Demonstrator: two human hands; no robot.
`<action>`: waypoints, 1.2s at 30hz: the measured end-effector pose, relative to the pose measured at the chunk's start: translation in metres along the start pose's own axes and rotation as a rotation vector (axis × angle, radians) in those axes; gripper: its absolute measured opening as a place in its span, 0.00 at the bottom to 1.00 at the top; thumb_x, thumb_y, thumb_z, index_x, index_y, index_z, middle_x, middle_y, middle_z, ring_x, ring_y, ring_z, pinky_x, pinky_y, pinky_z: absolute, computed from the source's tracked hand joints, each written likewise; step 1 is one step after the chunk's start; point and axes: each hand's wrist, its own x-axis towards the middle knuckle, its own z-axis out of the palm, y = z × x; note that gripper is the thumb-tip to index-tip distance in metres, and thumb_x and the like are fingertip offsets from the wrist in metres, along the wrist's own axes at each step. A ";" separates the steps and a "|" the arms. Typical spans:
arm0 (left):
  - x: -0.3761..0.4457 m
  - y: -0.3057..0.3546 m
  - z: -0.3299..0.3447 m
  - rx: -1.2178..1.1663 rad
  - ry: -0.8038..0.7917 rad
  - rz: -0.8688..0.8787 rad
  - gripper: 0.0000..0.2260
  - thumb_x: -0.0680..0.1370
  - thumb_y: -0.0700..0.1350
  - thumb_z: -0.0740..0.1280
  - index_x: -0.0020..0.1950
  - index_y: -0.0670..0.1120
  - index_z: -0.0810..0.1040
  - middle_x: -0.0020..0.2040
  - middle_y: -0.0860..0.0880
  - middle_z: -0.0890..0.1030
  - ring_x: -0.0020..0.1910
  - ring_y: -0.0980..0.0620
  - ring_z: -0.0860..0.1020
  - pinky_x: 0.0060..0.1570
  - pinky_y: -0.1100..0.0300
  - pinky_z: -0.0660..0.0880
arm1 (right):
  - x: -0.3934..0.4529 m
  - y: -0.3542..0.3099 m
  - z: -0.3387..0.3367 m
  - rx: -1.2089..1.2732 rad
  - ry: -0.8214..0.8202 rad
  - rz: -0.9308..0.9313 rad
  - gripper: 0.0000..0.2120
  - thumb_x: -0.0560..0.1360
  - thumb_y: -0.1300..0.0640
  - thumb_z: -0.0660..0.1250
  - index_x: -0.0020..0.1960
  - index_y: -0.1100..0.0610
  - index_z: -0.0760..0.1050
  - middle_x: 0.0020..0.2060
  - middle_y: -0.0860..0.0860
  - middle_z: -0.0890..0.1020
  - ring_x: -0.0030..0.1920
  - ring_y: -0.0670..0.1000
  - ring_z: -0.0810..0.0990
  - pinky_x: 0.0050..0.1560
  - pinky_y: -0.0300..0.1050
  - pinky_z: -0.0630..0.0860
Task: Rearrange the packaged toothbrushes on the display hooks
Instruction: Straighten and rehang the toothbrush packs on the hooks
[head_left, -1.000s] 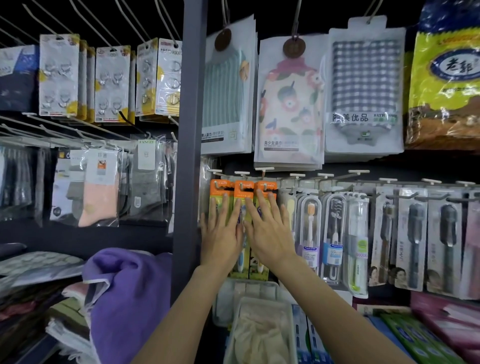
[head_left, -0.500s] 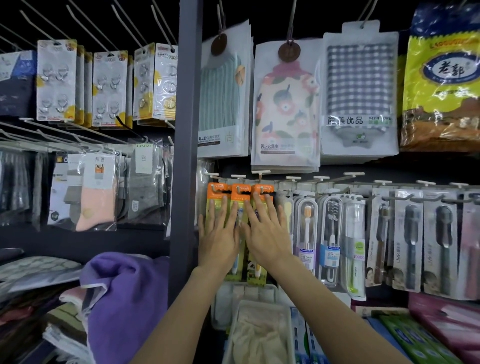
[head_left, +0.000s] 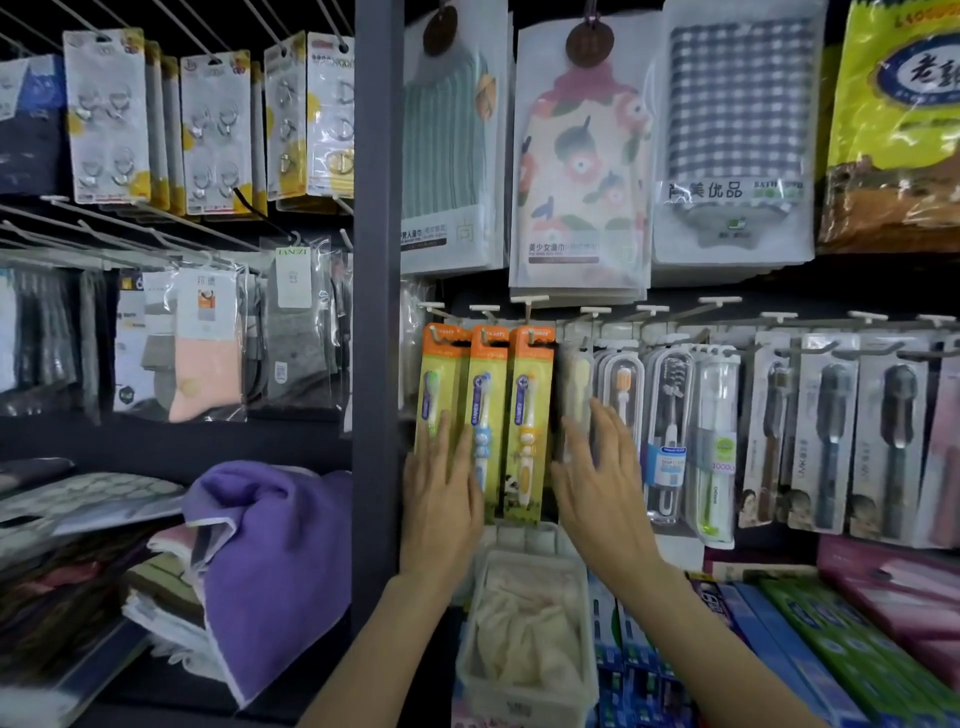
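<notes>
Three orange-and-yellow packaged toothbrushes hang side by side on hooks: the left pack (head_left: 435, 374), the middle pack (head_left: 486, 395) and the right pack (head_left: 528, 410). My left hand (head_left: 440, 496) lies flat with straight fingers over the lower part of the left pack. My right hand (head_left: 602, 483) has straight, spread fingers and reaches to the clear toothbrush packs (head_left: 621, 395) just right of the orange ones; motion blur hides the contact. More toothbrush packs (head_left: 826, 436) hang along the same row to the right.
A dark upright post (head_left: 376, 260) stands just left of the orange packs. Bath towel packs (head_left: 582, 171) hang above. A white bin (head_left: 524, 644) and boxed toothpaste (head_left: 810, 644) sit below. Folded purple cloth (head_left: 270, 561) and sock packs (head_left: 208, 343) are at left.
Both hands slid down off the orange packs and moved apart. The left went to the lower left pack, the right shifted rightward to the clear packs. All three orange packs now show.
</notes>
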 end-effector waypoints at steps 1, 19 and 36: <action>-0.006 0.000 0.003 0.004 -0.030 0.001 0.23 0.76 0.44 0.52 0.71 0.44 0.65 0.72 0.41 0.64 0.71 0.39 0.61 0.63 0.40 0.63 | -0.006 0.003 0.001 -0.019 0.000 0.015 0.19 0.78 0.55 0.52 0.65 0.61 0.67 0.67 0.65 0.66 0.68 0.63 0.63 0.67 0.57 0.64; -0.018 0.019 0.015 -0.056 -0.170 0.242 0.24 0.75 0.43 0.51 0.72 0.46 0.65 0.74 0.45 0.60 0.74 0.45 0.56 0.69 0.46 0.57 | -0.001 0.020 0.002 0.590 -0.202 0.607 0.25 0.77 0.56 0.65 0.69 0.63 0.61 0.66 0.58 0.70 0.65 0.55 0.69 0.64 0.46 0.67; -0.025 0.029 0.033 0.027 -0.285 0.251 0.23 0.75 0.45 0.52 0.69 0.43 0.69 0.73 0.46 0.63 0.72 0.46 0.62 0.63 0.49 0.67 | 0.009 0.025 0.026 0.552 -0.162 0.628 0.04 0.77 0.61 0.64 0.49 0.58 0.70 0.45 0.54 0.77 0.46 0.51 0.75 0.45 0.40 0.69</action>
